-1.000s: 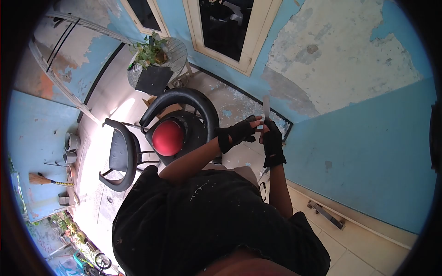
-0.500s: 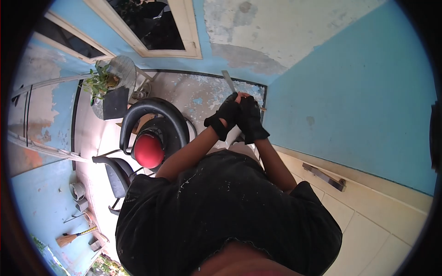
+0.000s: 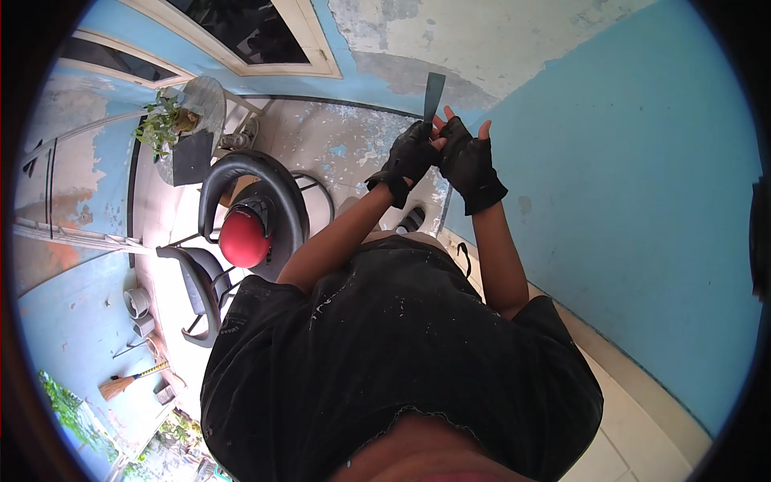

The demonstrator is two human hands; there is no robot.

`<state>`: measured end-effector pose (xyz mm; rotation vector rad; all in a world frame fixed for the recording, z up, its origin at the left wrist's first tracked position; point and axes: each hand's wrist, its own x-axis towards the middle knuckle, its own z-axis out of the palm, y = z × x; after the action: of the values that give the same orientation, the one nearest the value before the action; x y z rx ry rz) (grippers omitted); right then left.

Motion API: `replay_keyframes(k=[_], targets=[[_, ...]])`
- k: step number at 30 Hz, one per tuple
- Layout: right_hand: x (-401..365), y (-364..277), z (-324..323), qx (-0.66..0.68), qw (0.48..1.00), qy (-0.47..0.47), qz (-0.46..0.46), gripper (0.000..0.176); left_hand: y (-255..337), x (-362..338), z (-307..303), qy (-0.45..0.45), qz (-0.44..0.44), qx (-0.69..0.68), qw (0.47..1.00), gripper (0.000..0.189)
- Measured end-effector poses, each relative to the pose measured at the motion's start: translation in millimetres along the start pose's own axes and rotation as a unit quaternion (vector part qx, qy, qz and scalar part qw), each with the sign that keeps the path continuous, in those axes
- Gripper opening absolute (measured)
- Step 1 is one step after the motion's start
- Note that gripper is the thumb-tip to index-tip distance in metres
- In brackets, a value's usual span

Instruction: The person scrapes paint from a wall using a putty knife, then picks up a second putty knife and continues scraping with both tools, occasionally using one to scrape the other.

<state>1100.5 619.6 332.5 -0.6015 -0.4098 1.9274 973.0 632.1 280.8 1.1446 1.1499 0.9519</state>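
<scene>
Pale square-tiled floor (image 3: 642, 418) runs to a worn, paint-flecked concrete patch (image 3: 337, 145) by the wall. Standing on it: black round-backed chair (image 3: 249, 161), second black armchair (image 3: 201, 289) close beside, small round grey table (image 3: 210, 88), straw broom (image 3: 128, 384) and grey pots (image 3: 138, 303) at the left wall

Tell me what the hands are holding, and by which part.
A flat-bladed scraper, by its lower end: the left hand closes round it, the right hand lies against it, fingers spread. The blade sticks up free.
</scene>
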Motion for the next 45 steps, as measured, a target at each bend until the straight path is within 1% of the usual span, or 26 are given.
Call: replay_keyframes(k=[2,4,5,7,9,11,12,16,18,20,23,24,25,26,27,29,31,33,35,36,38,40,41,43,44,45], targets=[[4.0,-1.3,-4.1,0.015,1.0,-0.003,0.005,0.1,0.7,3.3,0.6,0.022,0.001,-0.012,1.0,0.013],[11.6,-0.6,-8.2,0.057,0.998,-0.013,0.019,0.097,32.5,2.5,-7.8,0.055,0.044,0.124,0.99,0.015],[14.0,-3.2,-4.6,0.056,0.998,-0.011,0.017,0.097,17.5,15.0,-14.5,0.052,0.045,0.122,0.99,0.015],[14.1,-6.2,6.6,0.058,0.997,-0.021,0.037,0.093,-26.7,45.4,-26.3,0.033,-0.012,-0.092,0.995,0.015],[23.0,-3.4,9.9,0.075,0.997,-0.017,0.024,0.091,34.4,32.1,-26.9,0.017,-0.036,-0.114,0.993,0.015],[32.8,-0.3,15.1,0.093,0.995,-0.011,0.015,0.09,54.2,30.3,-32.5,0.04,0.093,0.13,0.986,0.015],[38.3,0.5,17.8,0.092,0.996,0.01,0.007,0.087,51.4,35.3,-36.0,0.032,0.151,0.163,0.975,0.018],[66.6,13.6,0.3,0.113,0.99,0.08,0.019,0.077,70.2,35.7,-47.3,-0.049,0.218,0.08,0.972,0.021],[68.6,19.7,16.4,0.101,0.991,0.082,0.007,0.072,69.4,37.8,-54.5,-0.087,0.251,0.154,0.952,0.02],[69.4,24.7,35.2,0.074,0.992,0.107,-0.003,0.064,68.4,42.1,-60.4,-0.077,0.266,0.194,0.941,0.02],[79.0,44.7,-3.7,0.052,0.997,0.06,-0.002,0.061,22.8,62.7,-63.3,-0.063,0.302,0.209,0.928,0.018],[77.2,47.0,-8.2,0.053,0.997,0.063,-0.006,0.061,11.3,67.7,-64.8,-0.109,0.118,0.041,0.986,0.017],[71.0,52.7,-12.7,-0.009,0.991,0.132,0.0,0.057,-1.0,73.2,-66.7,-0.148,-0.077,-0.127,0.978,0.019],[65.3,60.8,-10.7,-0.069,0.977,0.202,0.008,0.054,-9.1,76.2,-69.3,-0.153,-0.082,-0.126,0.977,0.019],[62.6,71.1,-8.8,-0.066,0.975,0.21,0.01,0.054,-18.1,77.1,-70.1,-0.135,-0.126,-0.186,0.965,0.018],[58.8,87.1,-3.6,-0.312,0.892,0.326,0.001,0.049,-37.3,73.4,-65.0,-0.111,-0.175,-0.253,0.945,0.017],[56.9,92.9,-7.7,-0.403,0.861,0.309,0.016,0.044,-51.6,65.7,-59.1,-0.088,-0.21,-0.343,0.911,0.012],[59.0,101.6,-30.5,-0.655,0.689,0.305,0.063,0.046,-65.4,61.2,-54.3,-0.082,-0.251,-0.311,0.913,0.012],[66.9,98.9,-43.0,-0.651,0.697,0.293,0.068,0.051,-93.0,64.0,-35.4,-0.035,-0.158,-0.342,0.926,0.016],[71.6,89.6,-28.7,-0.65,0.703,0.282,0.063,0.057,-107.7,69.5,-31.3,-0.022,-0.15,-0.218,0.964,0.022],[83.8,81.1,-42.8,-0.655,0.707,0.257,0.07,0.064,-164.3,88.6,-19.3,-0.032,-0.168,-0.184,0.968,0.022],[98.2,84.6,-96.8,-0.662,0.741,0.112,0.029,0.065,-179.3,105.8,-12.8,-0.039,-0.186,-0.152,0.97,0.023],[108.7,89.9,-127.9,-0.665,0.74,0.096,0.037,0.065,-159.5,109.0,-17.5,-0.016,-0.203,-0.219,0.954,0.023],[131.1,103.7,-183.8,-0.561,0.817,0.111,0.08,0.065,-164.2,126.2,-17.4,0.019,-0.219,-0.29,0.932,0.023],[141.5,83.3,-145.4,-0.567,0.8,0.133,0.141,0.056,-179.8,138.1,-15.1,0.044,-0.229,-0.383,0.894,0.022],[154.1,85.6,-160.7,-0.57,0.798,0.123,0.152,0.056,-196.7,148.2,-11.4,0.069,-0.237,-0.472,0.846,0.021]])
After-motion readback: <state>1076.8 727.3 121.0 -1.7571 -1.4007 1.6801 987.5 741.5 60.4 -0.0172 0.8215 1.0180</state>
